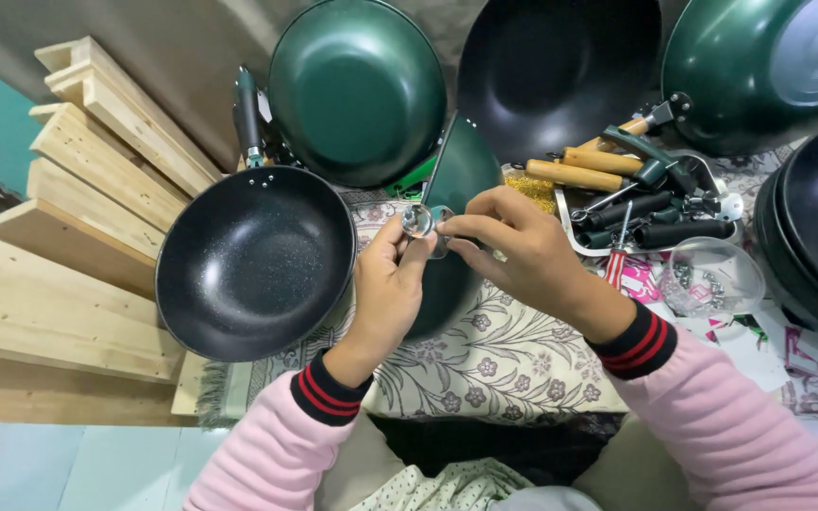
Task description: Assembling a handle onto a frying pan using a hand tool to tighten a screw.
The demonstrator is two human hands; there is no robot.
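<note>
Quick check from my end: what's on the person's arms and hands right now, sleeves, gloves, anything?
Both arms wear pink long sleeves ending in black ribbed cuffs with two red stripes. The left hand and right hand are bare: no gloves, rings or watch visible.

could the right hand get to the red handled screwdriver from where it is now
Probably yes. The right hand is pinching a small shiny metal part with the left hand, but the red-handled screwdriver lies uncovered just beside it.
</note>
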